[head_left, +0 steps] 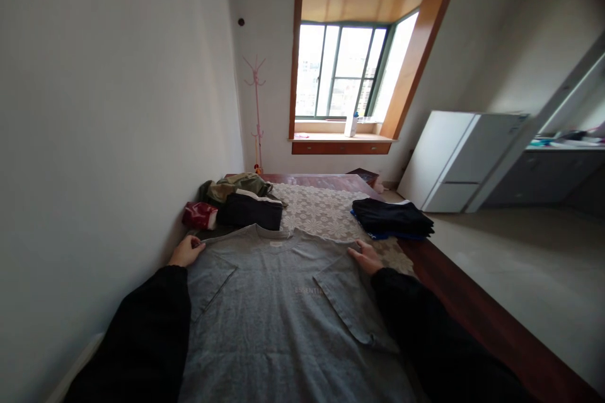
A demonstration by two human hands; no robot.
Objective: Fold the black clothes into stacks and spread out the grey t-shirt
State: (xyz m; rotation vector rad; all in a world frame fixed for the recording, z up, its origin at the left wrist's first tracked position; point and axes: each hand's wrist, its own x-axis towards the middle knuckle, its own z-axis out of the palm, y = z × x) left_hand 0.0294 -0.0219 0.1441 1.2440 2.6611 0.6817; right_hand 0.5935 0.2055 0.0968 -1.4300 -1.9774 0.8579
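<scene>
A grey T-shirt (278, 321) lies flat on the bed, long axis running away from the person, collar at the far end, both sleeves folded inward. The left hand (186, 251) pinches the left shoulder; the right hand (365, 257) rests flat on the right shoulder. Beyond lie a heap of clothes (236, 201) and a dark folded stack (392, 219).
</scene>
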